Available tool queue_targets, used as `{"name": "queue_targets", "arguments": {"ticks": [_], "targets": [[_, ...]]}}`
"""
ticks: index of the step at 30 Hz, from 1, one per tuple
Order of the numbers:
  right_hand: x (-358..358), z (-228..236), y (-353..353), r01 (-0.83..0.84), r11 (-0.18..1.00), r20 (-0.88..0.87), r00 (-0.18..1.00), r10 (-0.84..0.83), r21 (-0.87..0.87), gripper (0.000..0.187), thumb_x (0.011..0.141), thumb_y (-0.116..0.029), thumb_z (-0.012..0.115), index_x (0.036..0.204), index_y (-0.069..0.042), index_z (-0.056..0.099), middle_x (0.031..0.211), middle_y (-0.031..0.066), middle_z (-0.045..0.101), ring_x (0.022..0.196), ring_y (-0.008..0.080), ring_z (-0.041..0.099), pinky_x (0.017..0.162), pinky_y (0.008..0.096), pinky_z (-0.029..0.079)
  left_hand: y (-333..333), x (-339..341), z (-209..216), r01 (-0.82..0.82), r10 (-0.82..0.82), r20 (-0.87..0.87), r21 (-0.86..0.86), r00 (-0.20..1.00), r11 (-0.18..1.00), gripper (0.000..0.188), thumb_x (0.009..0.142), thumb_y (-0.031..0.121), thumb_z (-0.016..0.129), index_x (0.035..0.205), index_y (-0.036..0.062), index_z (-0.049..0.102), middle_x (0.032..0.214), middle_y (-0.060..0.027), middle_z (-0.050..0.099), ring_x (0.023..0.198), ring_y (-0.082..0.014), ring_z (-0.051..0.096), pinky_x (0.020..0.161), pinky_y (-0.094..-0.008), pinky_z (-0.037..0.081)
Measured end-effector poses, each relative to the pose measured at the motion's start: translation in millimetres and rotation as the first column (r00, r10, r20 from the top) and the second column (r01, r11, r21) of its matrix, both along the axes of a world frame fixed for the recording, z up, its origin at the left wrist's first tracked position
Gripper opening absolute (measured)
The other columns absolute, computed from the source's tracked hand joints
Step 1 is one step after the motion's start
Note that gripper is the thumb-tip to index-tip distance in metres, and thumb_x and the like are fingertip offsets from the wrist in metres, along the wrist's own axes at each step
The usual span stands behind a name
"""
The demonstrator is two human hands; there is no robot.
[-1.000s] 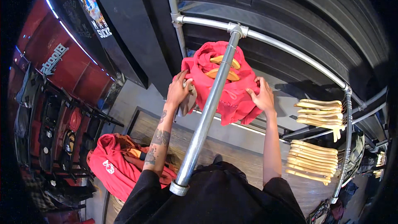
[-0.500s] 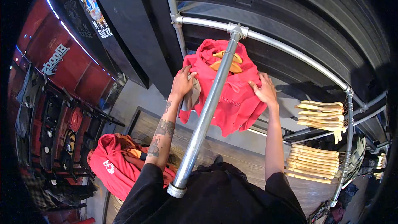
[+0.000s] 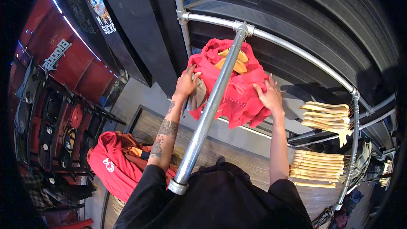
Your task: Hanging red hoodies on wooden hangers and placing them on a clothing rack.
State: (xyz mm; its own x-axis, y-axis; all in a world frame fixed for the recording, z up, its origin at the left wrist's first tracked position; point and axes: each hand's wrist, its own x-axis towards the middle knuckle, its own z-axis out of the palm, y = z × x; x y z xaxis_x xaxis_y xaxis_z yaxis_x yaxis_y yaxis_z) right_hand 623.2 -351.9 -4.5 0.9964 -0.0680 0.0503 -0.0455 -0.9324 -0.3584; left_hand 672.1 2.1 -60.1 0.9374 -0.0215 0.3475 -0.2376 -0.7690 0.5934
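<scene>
A red hoodie (image 3: 237,97) hangs on wooden hangers (image 3: 234,60) under a metal pipe rail (image 3: 215,95) that crosses in front of it. My left hand (image 3: 186,82) is closed on its left shoulder, beside a hanging piece of beige-grey cloth (image 3: 198,94). At the opposite side my right hand (image 3: 270,97) holds the hoodie's sleeve, thumb on the front and fingers around the outer edge. Small dark lettering and drawstrings show on the chest. The pipe hides part of the middle.
A pile of red hoodies (image 3: 116,161) lies at lower left. Bare wooden hangers (image 3: 318,165) hang in two groups on the right-hand rail (image 3: 354,144). Dark corrugated wall (image 3: 296,8) stands behind; a clothing rack (image 3: 48,131) is at far left.
The hoodie's lower hem has risen and bunched a little. Both hands stay on its sides; the right one has shifted slightly on the sleeve. The view has moved a little.
</scene>
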Motion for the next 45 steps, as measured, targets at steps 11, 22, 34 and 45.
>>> {"name": "queue_targets", "arguments": {"ticks": [11, 22, 34, 45], "targets": [[-55, -63, -4, -0.022, 0.962, 0.274, 0.96, -0.056, 0.273, 0.071, 0.091, -0.045, 0.063, 0.14, 0.0, 0.04, 0.151, 0.0251, 0.034, 0.141, 0.0394, 0.032, 0.114, 0.0473, 0.03, 13, -48, -25, 0.055, -0.029, 0.192, -0.134, 0.981, 0.989, 0.06, 0.103, 0.031, 0.044, 0.152, 0.0041, 0.023, 0.151, -0.0267, 0.032, 0.135, -0.0406, 0.041, 0.105, -0.0425, 0.041], [-257, -94, 58, -0.087, 0.807, 0.117, 0.993, 0.022, 0.584, 0.072, 0.085, -0.027, 0.075, 0.14, -0.003, 0.036, 0.138, 0.0207, 0.048, 0.133, 0.034, 0.044, 0.108, 0.0432, 0.037, -35, -245, -44, 0.105, -0.353, -0.19, -0.735, 0.916, 0.67, 0.04, 0.105, 0.031, 0.042, 0.119, -0.0015, 0.06, 0.11, -0.0119, 0.066, 0.104, -0.0175, 0.06, 0.091, -0.0305, 0.046], [-342, -83, 39, -0.308, 0.727, -0.132, 0.867, 0.48, 0.614, 0.086, 0.081, -0.041, 0.077, 0.142, 0.003, 0.035, 0.126, 0.0268, 0.059, 0.118, 0.0412, 0.057, 0.098, 0.0442, 0.046, -131, -397, -30, 0.068, -0.425, -0.203, -0.838, 0.882, 0.541, 0.041, 0.107, 0.034, 0.038, 0.125, 0.0027, 0.056, 0.116, -0.0085, 0.062, 0.11, -0.016, 0.055, 0.099, -0.0309, 0.041], [-487, -83, -118, -0.072, 0.381, 0.026, 0.992, 0.125, 0.922, 0.054, 0.093, -0.023, 0.061, 0.138, 0.001, 0.046, 0.129, 0.0168, 0.06, 0.122, 0.0261, 0.055, 0.103, 0.0341, 0.041, -326, -521, -23, 0.003, -0.328, -0.278, -0.758, 0.903, 0.652, 0.044, 0.104, 0.033, 0.047, 0.135, 0.0008, 0.047, 0.126, -0.0133, 0.058, 0.118, -0.0192, 0.052, 0.102, -0.0328, 0.04]]}}
